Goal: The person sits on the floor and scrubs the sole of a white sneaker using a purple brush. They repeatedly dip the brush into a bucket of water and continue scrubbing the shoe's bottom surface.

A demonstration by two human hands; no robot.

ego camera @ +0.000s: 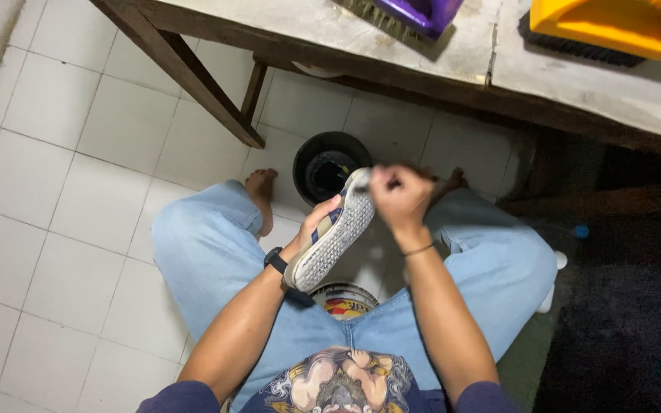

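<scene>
A white sports shoe [330, 239] with a studded grey sole and blue stripes is held over my lap, sole turned up. My left hand [317, 222] grips its side from underneath; a black watch sits on that wrist. My right hand [401, 200] is closed at the shoe's toe end, blurred, gripping something small and dark that I cannot make out. A thin band circles the right wrist. I sit with legs in light blue jeans, bare feet on the tiled floor.
A black bucket [330, 164] stands on the white tiles between my feet. A worn wooden table [453, 53] above carries a purple brush [415, 14] and a yellow brush [613, 27]. A dark mat [629, 321] lies at right.
</scene>
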